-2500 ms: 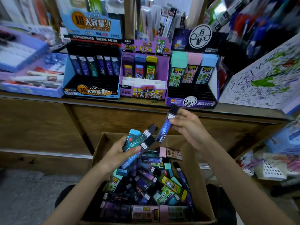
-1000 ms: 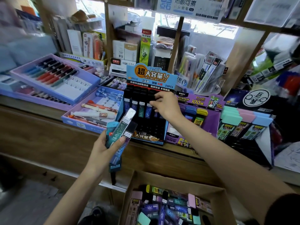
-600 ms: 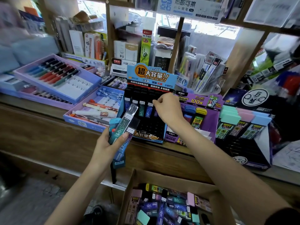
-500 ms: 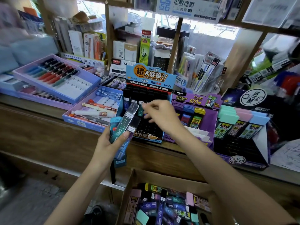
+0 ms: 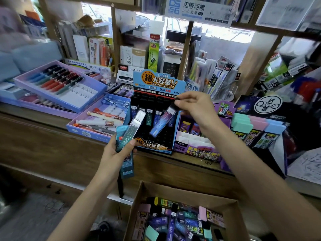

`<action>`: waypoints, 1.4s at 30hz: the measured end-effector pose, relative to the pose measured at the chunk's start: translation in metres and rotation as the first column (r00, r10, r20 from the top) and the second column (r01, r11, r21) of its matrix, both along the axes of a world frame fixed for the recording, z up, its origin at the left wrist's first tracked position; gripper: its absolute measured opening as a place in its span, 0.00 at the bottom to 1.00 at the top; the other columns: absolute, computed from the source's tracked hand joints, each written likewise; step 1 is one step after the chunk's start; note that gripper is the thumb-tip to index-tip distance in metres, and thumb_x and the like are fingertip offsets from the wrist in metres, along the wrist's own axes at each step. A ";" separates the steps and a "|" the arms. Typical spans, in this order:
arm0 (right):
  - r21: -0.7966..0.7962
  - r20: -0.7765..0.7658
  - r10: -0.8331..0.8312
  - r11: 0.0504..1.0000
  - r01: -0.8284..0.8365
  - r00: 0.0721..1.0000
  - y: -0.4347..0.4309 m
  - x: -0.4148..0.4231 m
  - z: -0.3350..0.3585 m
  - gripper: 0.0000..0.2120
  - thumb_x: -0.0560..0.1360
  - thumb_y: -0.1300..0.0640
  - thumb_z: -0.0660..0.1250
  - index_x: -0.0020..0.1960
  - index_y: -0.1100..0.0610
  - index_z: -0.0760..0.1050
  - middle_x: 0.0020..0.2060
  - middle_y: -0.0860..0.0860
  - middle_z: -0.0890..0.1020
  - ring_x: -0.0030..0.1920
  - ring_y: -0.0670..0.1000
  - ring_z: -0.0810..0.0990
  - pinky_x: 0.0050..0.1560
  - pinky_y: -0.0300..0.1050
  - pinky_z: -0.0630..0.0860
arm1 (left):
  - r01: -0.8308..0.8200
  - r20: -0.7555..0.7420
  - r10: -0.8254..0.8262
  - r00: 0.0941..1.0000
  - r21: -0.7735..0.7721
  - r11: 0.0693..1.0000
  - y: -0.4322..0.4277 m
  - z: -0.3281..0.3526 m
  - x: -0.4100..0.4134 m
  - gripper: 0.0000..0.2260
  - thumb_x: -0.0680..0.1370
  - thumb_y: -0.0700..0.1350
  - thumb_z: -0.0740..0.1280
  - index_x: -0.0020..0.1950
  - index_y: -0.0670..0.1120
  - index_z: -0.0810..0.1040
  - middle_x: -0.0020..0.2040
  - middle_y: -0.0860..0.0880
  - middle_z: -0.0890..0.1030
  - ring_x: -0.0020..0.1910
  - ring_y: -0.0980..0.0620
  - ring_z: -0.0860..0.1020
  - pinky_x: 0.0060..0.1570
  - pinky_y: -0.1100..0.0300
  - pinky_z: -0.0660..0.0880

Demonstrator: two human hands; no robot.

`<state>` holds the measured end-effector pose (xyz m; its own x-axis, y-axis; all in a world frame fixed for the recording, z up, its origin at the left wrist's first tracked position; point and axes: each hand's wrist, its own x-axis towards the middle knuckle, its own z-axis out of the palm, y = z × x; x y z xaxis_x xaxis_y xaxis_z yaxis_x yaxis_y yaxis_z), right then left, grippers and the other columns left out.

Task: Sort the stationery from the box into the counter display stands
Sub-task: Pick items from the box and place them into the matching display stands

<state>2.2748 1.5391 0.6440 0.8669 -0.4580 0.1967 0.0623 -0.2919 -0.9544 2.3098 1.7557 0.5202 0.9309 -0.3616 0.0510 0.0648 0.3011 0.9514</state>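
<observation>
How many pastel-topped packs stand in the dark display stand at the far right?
3, side by side: teal pack at the left, pink pack in the middle, blue pack at the right. More may hide behind them.

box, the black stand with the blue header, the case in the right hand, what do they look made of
The box looks like matte brown cardboard, unprinted walls. The stand: likely printed card, flat cut-out header. The case pinched by the right hand: probably plastic, blue with a sheen.
</observation>
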 end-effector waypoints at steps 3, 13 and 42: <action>-0.207 0.003 -0.091 0.974 0.090 0.996 -0.013 0.013 0.005 0.06 0.72 0.65 0.70 0.45 0.57 0.77 0.41 0.54 0.81 0.43 0.50 0.79 0.50 0.46 0.78 | -0.011 -0.032 0.011 0.999 -0.004 1.000 0.003 -0.003 0.001 0.15 0.71 0.47 0.69 0.57 0.50 0.76 0.45 0.48 0.84 0.39 0.56 0.82 0.34 0.65 0.77; -0.658 -0.017 -0.093 0.751 0.059 0.996 -0.009 0.039 -0.012 0.09 0.73 0.62 0.71 0.52 0.59 0.81 0.48 0.54 0.83 0.48 0.50 0.79 0.55 0.44 0.75 | -0.020 -0.026 0.020 0.999 0.015 1.000 0.009 -0.003 0.003 0.16 0.71 0.46 0.69 0.59 0.49 0.76 0.43 0.51 0.84 0.40 0.56 0.82 0.36 0.65 0.78; -0.197 -0.145 0.230 0.947 -0.255 0.962 0.039 -0.003 -0.027 0.08 0.76 0.52 0.66 0.54 0.54 0.76 0.41 0.51 0.82 0.40 0.47 0.82 0.42 0.44 0.78 | 0.131 0.043 -0.132 0.990 0.018 0.991 -0.011 0.012 -0.013 0.15 0.70 0.50 0.69 0.56 0.50 0.76 0.38 0.52 0.81 0.35 0.57 0.79 0.33 0.65 0.75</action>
